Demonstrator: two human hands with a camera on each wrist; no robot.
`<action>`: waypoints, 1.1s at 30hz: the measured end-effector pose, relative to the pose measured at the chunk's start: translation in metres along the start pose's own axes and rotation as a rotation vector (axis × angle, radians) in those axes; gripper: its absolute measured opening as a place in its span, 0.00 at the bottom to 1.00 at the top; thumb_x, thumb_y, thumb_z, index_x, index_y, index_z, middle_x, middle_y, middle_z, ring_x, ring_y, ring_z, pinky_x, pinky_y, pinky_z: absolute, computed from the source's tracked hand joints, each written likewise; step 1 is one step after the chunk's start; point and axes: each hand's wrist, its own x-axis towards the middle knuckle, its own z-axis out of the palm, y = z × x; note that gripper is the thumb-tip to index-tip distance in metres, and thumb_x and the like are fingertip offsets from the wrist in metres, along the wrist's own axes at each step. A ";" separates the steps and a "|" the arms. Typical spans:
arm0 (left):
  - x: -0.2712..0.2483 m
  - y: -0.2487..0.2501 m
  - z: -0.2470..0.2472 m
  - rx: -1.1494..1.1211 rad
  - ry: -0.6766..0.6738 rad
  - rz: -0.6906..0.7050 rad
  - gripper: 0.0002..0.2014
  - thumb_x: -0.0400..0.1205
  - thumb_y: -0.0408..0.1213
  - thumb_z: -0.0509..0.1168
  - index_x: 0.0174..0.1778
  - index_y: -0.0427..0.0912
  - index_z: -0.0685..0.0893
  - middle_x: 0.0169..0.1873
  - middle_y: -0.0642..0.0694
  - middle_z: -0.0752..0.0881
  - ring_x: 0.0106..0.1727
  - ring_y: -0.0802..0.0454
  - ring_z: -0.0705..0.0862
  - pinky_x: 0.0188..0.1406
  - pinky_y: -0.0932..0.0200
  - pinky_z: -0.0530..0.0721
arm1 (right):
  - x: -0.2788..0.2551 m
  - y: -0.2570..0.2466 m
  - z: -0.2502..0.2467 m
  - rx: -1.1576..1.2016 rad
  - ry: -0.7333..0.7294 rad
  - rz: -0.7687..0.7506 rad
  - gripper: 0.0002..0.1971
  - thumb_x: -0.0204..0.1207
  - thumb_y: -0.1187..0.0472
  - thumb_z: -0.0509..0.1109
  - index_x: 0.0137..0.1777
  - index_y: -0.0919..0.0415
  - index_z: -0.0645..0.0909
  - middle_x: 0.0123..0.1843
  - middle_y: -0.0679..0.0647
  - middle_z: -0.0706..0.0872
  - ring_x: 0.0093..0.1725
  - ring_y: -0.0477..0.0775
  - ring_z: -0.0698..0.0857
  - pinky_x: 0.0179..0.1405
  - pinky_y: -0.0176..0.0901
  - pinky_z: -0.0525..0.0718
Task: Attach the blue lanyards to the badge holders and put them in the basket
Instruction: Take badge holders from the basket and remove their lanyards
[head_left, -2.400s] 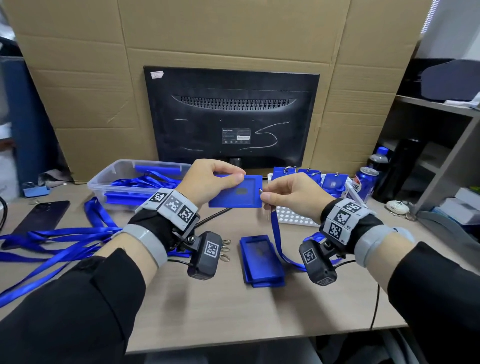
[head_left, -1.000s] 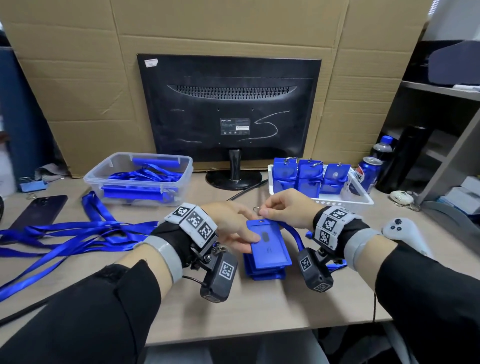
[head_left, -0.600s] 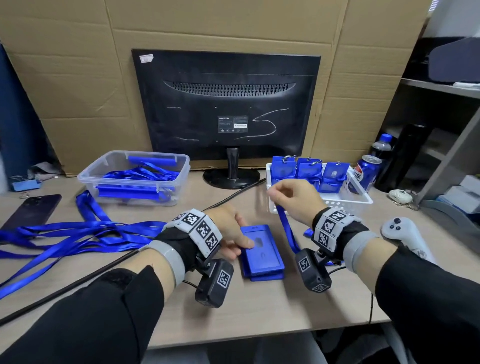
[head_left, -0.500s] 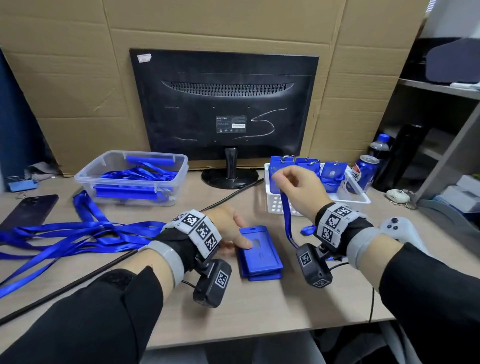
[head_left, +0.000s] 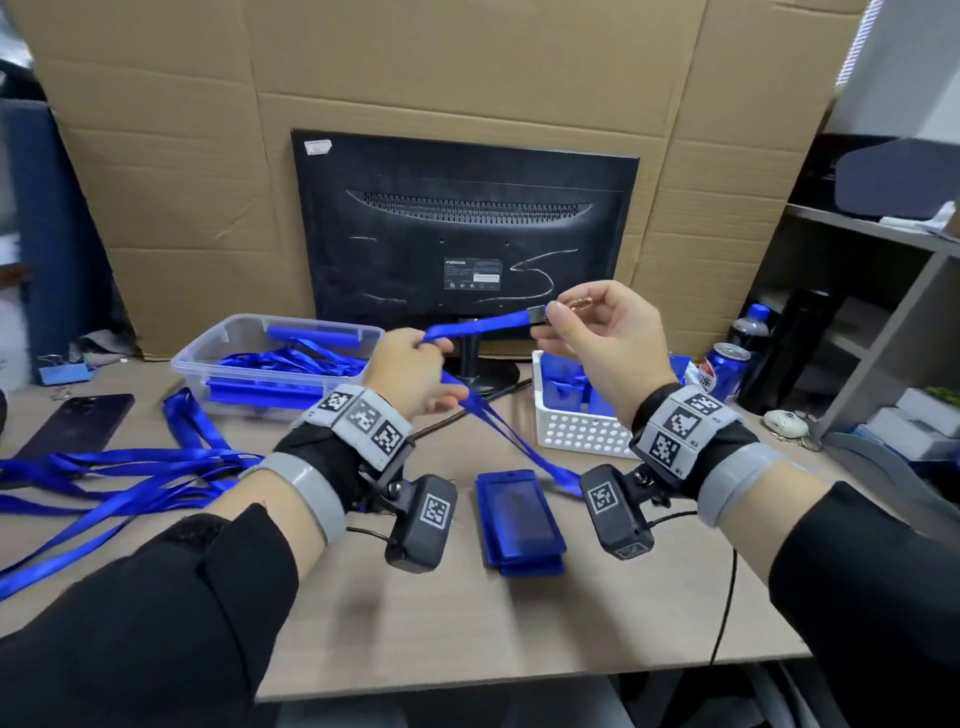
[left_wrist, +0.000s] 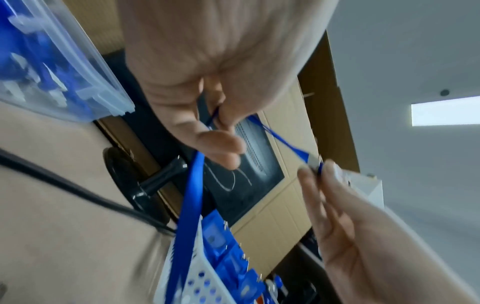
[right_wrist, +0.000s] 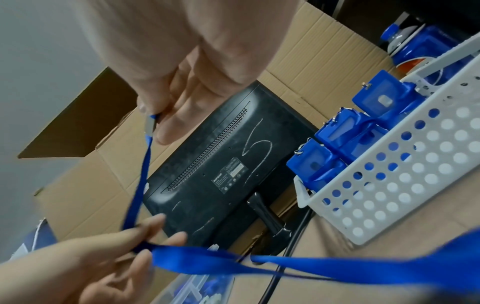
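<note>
Blue webbing of one lanyard (head_left: 480, 327) ran taut between both hands above the bench (head_left: 519, 623). The right hand (head_left: 605, 343) pinched its end at the dark crimp between thumb and forefinger, the other fingers loosely spread, with a small metal ring (head_left: 577, 303) showing just above the thumb. The left hand (head_left: 415, 376) had thumb and forefinger closed on the strap further along, so each grip was shut on the same lanyard; past the left hand the strap dropped slantwise to the bench and ended near the right wrist camera. Directly below the hands a small stack of blue badge holders (head_left: 519, 519) lay flat on the bench, touched by neither hand. Just behind the right hand stood the white perforated basket (head_left: 582, 434), with blue badge holders standing in it. To the left, a clear plastic tub (head_left: 275, 358) held more blue lanyards, and a loose spread of lanyards (head_left: 130, 478) lay on the bench beside a dark phone (head_left: 78, 423). A black monitor (head_left: 462, 234) faced away in front of a cardboard sheet (head_left: 415, 67), and a blue soda can (head_left: 727, 371) stood right of the basket.
</note>
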 end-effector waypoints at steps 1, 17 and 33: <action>0.003 0.005 -0.015 -0.041 0.072 0.012 0.12 0.91 0.28 0.52 0.58 0.37 0.82 0.43 0.39 0.83 0.27 0.44 0.91 0.17 0.59 0.85 | 0.001 0.001 0.002 -0.012 0.027 -0.006 0.06 0.83 0.71 0.76 0.55 0.70 0.82 0.48 0.69 0.92 0.46 0.65 0.96 0.49 0.53 0.95; -0.003 -0.014 -0.184 1.072 0.131 -0.233 0.15 0.87 0.36 0.64 0.66 0.36 0.89 0.68 0.34 0.87 0.72 0.35 0.83 0.62 0.51 0.77 | -0.013 0.058 0.109 -0.660 -0.658 0.531 0.03 0.79 0.62 0.80 0.46 0.56 0.88 0.40 0.50 0.93 0.34 0.48 0.89 0.33 0.40 0.86; -0.020 -0.026 -0.051 0.605 -0.574 -0.592 0.12 0.92 0.43 0.63 0.60 0.35 0.80 0.45 0.40 0.93 0.47 0.38 0.96 0.57 0.49 0.81 | -0.019 0.063 0.020 -0.973 -0.580 0.757 0.16 0.76 0.58 0.81 0.62 0.60 0.89 0.49 0.53 0.87 0.45 0.55 0.85 0.54 0.51 0.92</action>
